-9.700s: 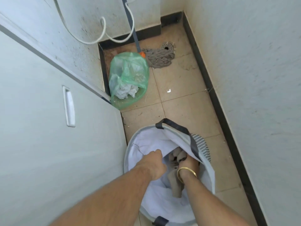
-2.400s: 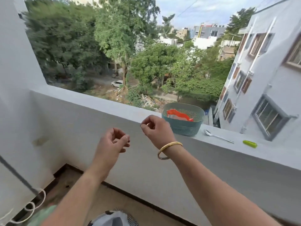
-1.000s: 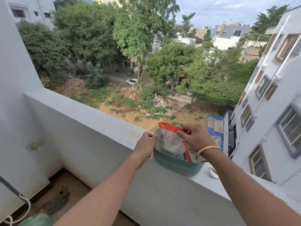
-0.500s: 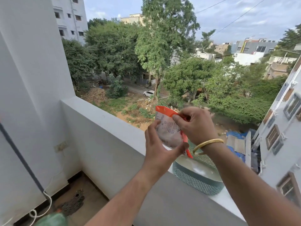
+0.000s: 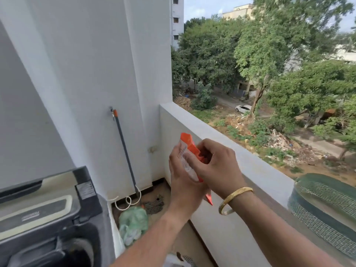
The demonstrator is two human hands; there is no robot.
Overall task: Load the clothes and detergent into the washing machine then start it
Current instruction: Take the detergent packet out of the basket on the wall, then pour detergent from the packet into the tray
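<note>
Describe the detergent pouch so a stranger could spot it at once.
Find the white balcony ledge; just in front of it, the left hand and right hand meet. The pouch is held between them: a clear packet with orange edges, unlike the green bag on the floor or the teal basket.

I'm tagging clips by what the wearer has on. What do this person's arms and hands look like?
Both forearms are bare, with no sleeve in view. Neither the left hand nor the right hand wears a glove. A gold metal bangle circles the right wrist. No watch shows on either wrist.
</note>
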